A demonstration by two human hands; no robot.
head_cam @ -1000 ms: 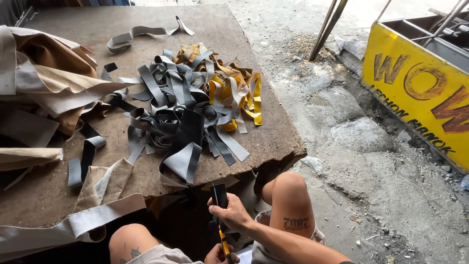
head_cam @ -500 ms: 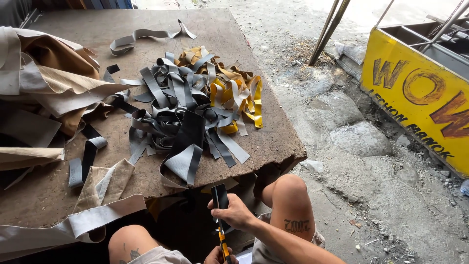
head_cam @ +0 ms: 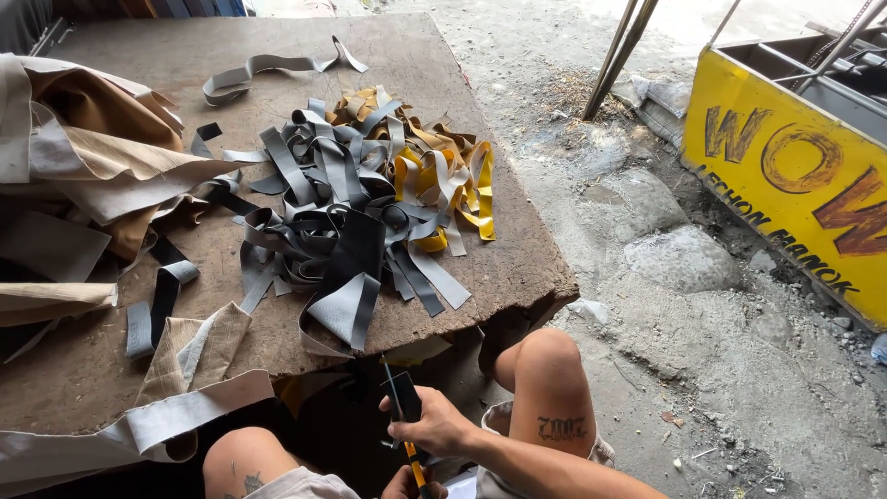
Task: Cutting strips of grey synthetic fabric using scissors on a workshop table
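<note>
My right hand (head_cam: pixel 436 427) is below the table's near edge, between my knees, with its fingers closed around a narrow black strip (head_cam: pixel 404 397) that stands upright. Just beneath it, at the frame's bottom edge, my left hand (head_cam: pixel 407 486) shows only in part and grips a thin yellow-and-black tool handle (head_cam: pixel 417 475). The tool's working end is hidden behind my right hand. Above both hands, on the worn wooden table (head_cam: pixel 522 273), lies a tangled pile of grey and black strips (head_cam: pixel 342 212) mixed with yellow strips (head_cam: pixel 457 185).
Tan and cream sheets of material (head_cam: pixel 102 152) are heaped along the table's left side, and loose grey strips (head_cam: pixel 249 79) lie farther back. To the right is rough stony ground (head_cam: pixel 684 259), a yellow signboard (head_cam: pixel 785 176) and leaning metal poles (head_cam: pixel 614 55). My bare knee (head_cam: pixel 550 370) is by the table's corner.
My right hand has shifted slightly along the black strip, still gripping it. The pile on the table has not moved.
</note>
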